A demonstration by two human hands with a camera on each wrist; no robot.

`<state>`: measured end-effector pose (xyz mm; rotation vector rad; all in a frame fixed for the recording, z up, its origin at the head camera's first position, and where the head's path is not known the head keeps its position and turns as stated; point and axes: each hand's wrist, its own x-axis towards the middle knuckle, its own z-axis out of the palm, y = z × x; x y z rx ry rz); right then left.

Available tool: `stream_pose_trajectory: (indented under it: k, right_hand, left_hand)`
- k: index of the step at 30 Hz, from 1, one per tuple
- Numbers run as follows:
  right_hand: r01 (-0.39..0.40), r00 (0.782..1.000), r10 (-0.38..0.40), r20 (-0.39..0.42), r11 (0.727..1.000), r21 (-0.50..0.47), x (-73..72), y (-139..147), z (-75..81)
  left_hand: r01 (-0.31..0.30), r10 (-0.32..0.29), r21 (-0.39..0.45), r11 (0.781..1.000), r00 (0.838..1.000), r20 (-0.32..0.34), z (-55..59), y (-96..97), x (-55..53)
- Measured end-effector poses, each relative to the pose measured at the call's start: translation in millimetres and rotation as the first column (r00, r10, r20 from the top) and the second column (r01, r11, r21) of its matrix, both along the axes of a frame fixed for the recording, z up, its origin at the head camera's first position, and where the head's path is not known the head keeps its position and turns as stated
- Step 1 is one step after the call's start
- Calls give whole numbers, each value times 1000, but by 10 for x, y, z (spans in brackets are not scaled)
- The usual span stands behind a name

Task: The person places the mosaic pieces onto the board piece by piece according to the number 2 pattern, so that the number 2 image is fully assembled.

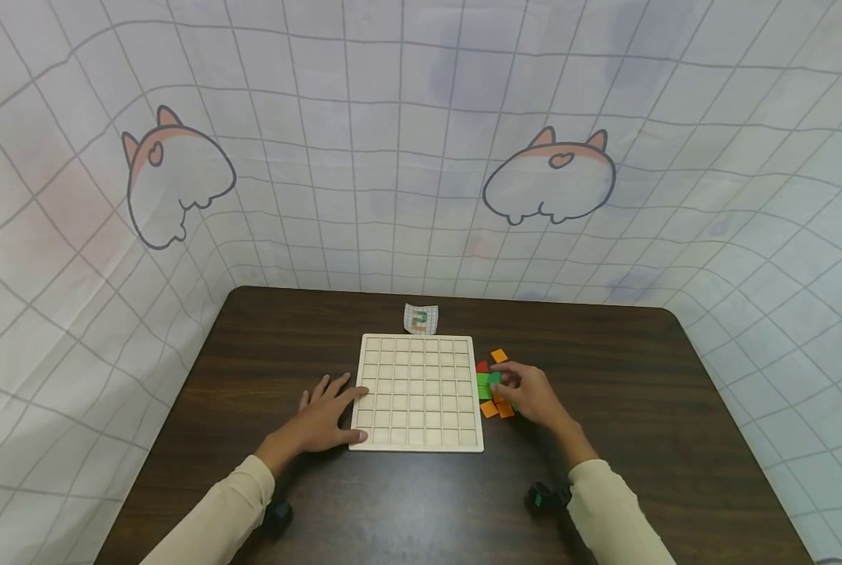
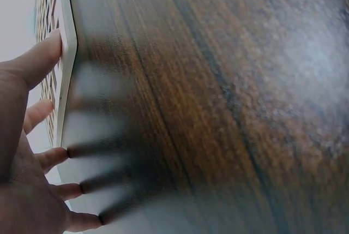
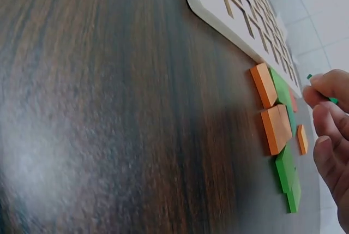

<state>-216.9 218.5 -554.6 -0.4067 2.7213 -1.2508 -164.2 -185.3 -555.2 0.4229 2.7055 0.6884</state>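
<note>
- Risk: the right hand (image 1: 533,394) pinches a green tile (image 1: 494,377) over loose tiles (image 1: 506,410); a shallow grip could drop it.
- Risk: the left hand (image 1: 316,424), fingers spread, touches the board's (image 1: 417,401) left edge; uneven pressure could skew it.
- Position: green tile just beside the board's right edge; fingers hide its direction and long axis.

1 table (image 1: 604,369), 1 gridded brd (image 1: 417,392), 1 sm. printed paper (image 1: 421,320), 2 hands: 1 L hand (image 1: 315,424), 1 R hand (image 1: 530,392); 2 sleeves (image 1: 212,514). Pcs: 1 red pc (image 1: 482,366), min. 3 orange pcs (image 1: 499,355), min. 3 green pcs (image 3: 284,168) lying, plus 1 held green pc (image 1: 494,377); overlaps hide exact no. Animal prints (image 1: 549,184): 2 full, min. 1 cut off.
</note>
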Motion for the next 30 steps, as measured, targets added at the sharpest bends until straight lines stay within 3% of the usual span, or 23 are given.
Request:
stream_pose_trajectory:
  k: [7,30]
  right_hand:
    - [-14,1000,14,-14,1000,-18,15,-70,8]
    - [40,997,-35,69,997,-71,34,-271,38]
  left_hand:
    - [-7,7,8,1000,1000,11,27,16,-9]
    - [-8,7,6,1000,1000,19,4,15,-7]
